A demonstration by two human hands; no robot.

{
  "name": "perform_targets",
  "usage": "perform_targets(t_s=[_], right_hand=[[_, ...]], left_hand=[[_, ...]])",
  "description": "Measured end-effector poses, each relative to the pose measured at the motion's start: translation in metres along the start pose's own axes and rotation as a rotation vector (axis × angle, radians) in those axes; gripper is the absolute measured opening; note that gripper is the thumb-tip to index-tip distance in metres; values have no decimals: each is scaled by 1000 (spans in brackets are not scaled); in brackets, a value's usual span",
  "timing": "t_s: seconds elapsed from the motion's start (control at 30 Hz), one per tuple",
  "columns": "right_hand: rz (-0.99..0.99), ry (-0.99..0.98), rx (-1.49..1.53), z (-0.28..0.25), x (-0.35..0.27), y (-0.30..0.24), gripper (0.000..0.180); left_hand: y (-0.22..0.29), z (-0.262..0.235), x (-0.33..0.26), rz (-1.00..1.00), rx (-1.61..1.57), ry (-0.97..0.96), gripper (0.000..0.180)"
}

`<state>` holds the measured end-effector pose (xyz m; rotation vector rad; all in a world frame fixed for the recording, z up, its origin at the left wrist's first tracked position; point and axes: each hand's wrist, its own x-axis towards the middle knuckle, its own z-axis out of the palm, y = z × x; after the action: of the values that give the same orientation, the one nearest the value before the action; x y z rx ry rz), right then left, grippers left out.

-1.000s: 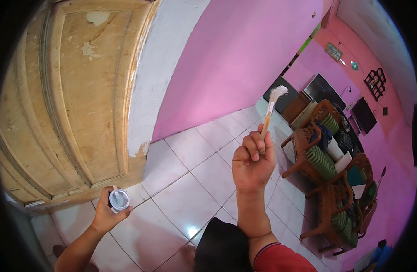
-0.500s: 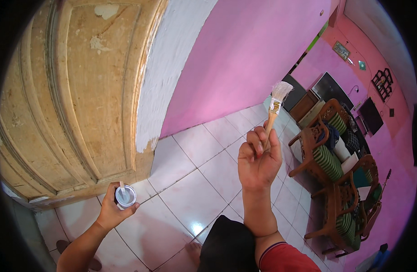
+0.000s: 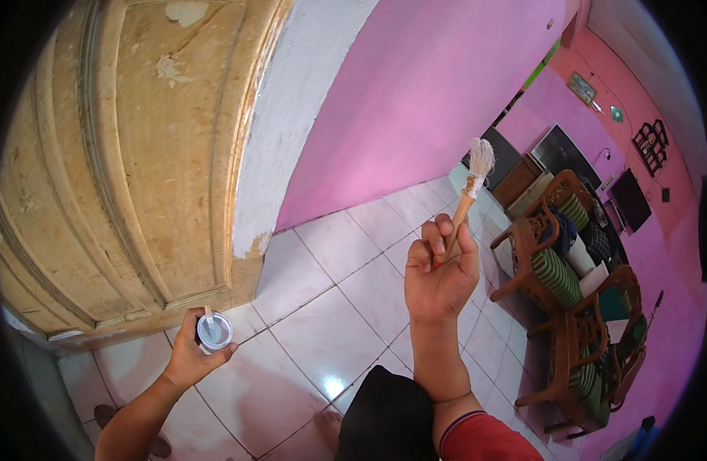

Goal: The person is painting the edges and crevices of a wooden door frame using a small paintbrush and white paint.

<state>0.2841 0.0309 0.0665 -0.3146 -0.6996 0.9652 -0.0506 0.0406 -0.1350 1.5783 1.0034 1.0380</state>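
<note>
My right hand [image 3: 441,269] is raised and closed round the wooden handle of a paintbrush [image 3: 465,203]. Its pale, splayed bristles point up, and white paint coats part of the ferrule. Lower on the left, my left hand [image 3: 190,355] grips a small round tub [image 3: 215,333] with greyish-white paint inside. A flat stick [image 3: 209,316] leans in the tub against its rim. To the left stands a worn yellow-brown wooden door [image 3: 173,154] with bare patches. Beside it runs a post or frame [image 3: 280,115] coated in white, with an uncoated patch near its foot.
Pale tiles [image 3: 315,338] cover the floor. A pink wall [image 3: 399,100] is beyond the white-coated frame. On the right are carved wooden chairs [image 3: 557,273] with green striped cushions, and a flat screen [image 3: 567,157] behind them. Dark sandals [image 3: 105,416] lie at the lower left.
My right hand has turned the paintbrush about its handle, so the bristles now show their narrow side. The left hand and the tub have hardly moved.
</note>
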Motion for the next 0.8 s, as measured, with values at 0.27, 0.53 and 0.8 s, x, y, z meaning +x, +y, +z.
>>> perform_targets(t_s=[0.27, 0.53, 0.8], right_hand=[[-200, -28, -283, -4, -2, 7, 20], [-131, 52, -622, -1, -6, 23, 19], [190, -420, -1270, -62, -6, 83, 15]], left_hand=[[-2, 2, 1, -9, 29, 12, 61], [-14, 0, 1, 75, 43, 16, 66], [-2, -6, -1, 80, 61, 28, 65]])
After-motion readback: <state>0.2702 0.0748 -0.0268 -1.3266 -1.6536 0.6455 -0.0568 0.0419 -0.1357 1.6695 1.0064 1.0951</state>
